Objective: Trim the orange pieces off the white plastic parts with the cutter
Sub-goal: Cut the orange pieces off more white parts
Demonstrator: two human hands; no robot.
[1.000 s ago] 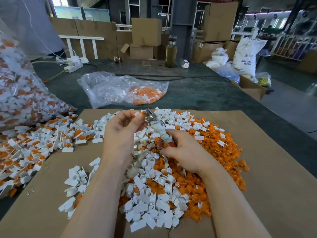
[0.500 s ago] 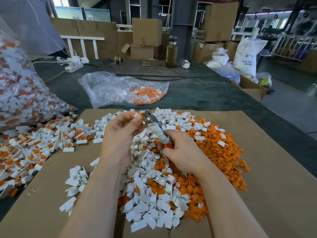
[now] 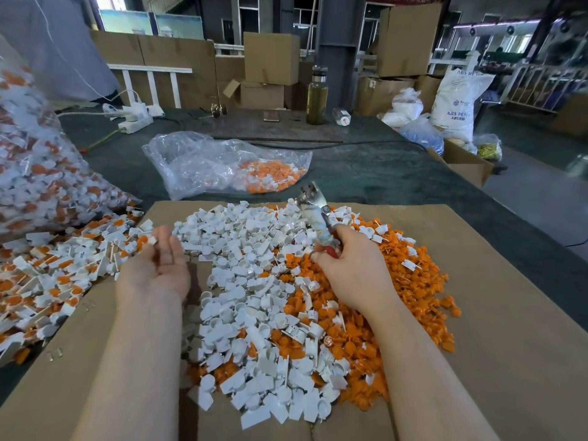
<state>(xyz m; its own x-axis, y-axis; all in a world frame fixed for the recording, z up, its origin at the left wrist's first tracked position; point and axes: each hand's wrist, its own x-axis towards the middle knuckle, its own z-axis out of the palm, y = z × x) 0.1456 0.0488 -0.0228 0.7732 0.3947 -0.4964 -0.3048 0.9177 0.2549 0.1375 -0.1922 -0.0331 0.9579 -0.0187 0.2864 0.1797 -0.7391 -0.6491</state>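
Two hands work over a heap of trimmed white parts and orange offcuts on cardboard covering the desk. The right hand has its grip closed around the cutter, blades pointing up and away. The left hand lies palm up, fingers relaxed, a small white piece at its fingertips, just beside the untrimmed pile. Risk: that loose piece could roll off into the untrimmed stock, mixing finished with unfinished; the raised blades could nick a reaching finger.
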